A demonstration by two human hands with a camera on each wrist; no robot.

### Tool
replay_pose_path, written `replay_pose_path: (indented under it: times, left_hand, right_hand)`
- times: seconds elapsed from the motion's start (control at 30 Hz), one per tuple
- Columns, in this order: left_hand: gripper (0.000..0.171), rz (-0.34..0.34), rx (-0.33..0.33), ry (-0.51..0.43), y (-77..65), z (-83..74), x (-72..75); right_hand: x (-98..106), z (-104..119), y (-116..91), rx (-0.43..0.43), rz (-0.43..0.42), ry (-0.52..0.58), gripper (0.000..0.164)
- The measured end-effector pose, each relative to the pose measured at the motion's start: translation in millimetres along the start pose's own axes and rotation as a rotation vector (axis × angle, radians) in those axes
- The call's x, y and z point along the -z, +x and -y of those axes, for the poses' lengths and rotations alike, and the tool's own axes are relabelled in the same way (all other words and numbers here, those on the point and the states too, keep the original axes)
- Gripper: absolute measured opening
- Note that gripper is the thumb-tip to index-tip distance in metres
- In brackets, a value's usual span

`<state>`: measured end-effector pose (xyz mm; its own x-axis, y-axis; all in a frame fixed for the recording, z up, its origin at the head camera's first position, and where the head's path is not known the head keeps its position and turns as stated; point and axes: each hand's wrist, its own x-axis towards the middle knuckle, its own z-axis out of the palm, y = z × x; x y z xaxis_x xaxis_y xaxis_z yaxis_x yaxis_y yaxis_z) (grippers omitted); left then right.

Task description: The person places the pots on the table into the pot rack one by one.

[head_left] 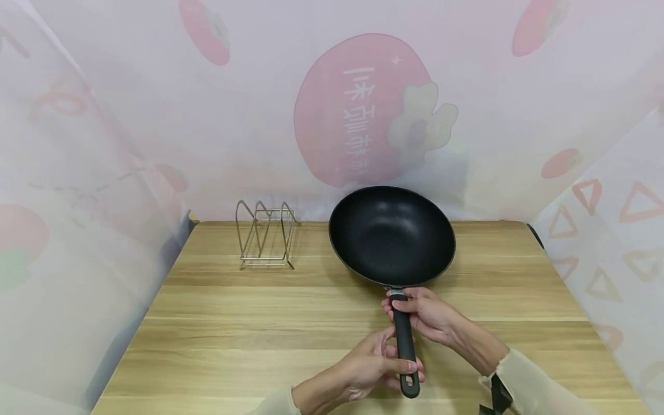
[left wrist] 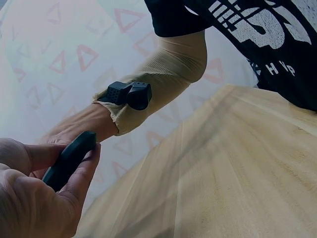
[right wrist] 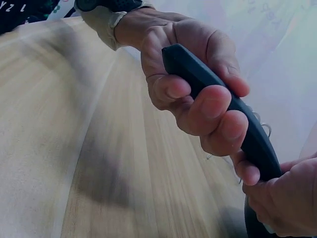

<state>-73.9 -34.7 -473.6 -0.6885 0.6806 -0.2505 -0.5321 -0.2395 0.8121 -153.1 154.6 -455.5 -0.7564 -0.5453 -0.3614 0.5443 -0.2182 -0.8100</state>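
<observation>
A black frying pan (head_left: 392,236) with a deep, rounded bowl is held up over the right half of the table, its inside facing me and its handle (head_left: 403,334) toward me. My left hand (head_left: 370,363) grips the handle near its end, thumb on top and fingers beneath. Close to the bowl, my right hand (head_left: 433,316) pinches the same handle from the right. In the right wrist view the left fingers (right wrist: 213,101) curl under the handle. Only the handle's end shows in the left wrist view. The pan's underside is hidden.
A wire rack (head_left: 266,236) with several upright loops stands at the back left of the wooden table (head_left: 233,334). Patterned cloth (head_left: 249,132) hangs behind the table and along both sides.
</observation>
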Motion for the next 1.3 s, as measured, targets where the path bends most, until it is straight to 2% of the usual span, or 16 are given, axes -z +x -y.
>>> replay_pose_path:
  times: [0.27, 0.53, 0.77, 0.97, 1.13, 1.3]
  left_hand:
    - [0.081, -0.077, -0.042, 0.053, -1.6, 2.7, -1.4]
    - [0.074, -0.114, -0.108, 0.214, -5.6, -2.4, 4.7]
    - [0.070, -0.144, -0.139, 0.326, -7.9, 1.9, 8.4]
    - [0.053, -0.181, -0.200, 0.489, -7.8, 4.3, 11.1]
    - [0.050, -0.221, -0.229, 0.648, -8.9, 3.2, 11.8]
    - [0.051, -0.291, -0.299, 0.832, -9.9, 5.2, 14.1]
  right_hand:
    - [-6.1, 3.0, -2.6, 0.064, -0.003, -0.086, 0.042]
    - [-19.1, 5.2, 0.6, 0.154, -0.053, -0.256, 0.046]
    - [-24.0, -2.1, 1.9, 0.191, -0.116, -0.340, 0.049]
    - [-33.3, -7.6, 3.3, 0.242, -0.224, -0.398, 0.045]
    - [-45.5, -10.6, 5.8, 0.289, -0.336, -0.457, 0.043]
    - [-53.1, -12.9, 7.8, 0.338, -0.349, -0.481, 0.038]
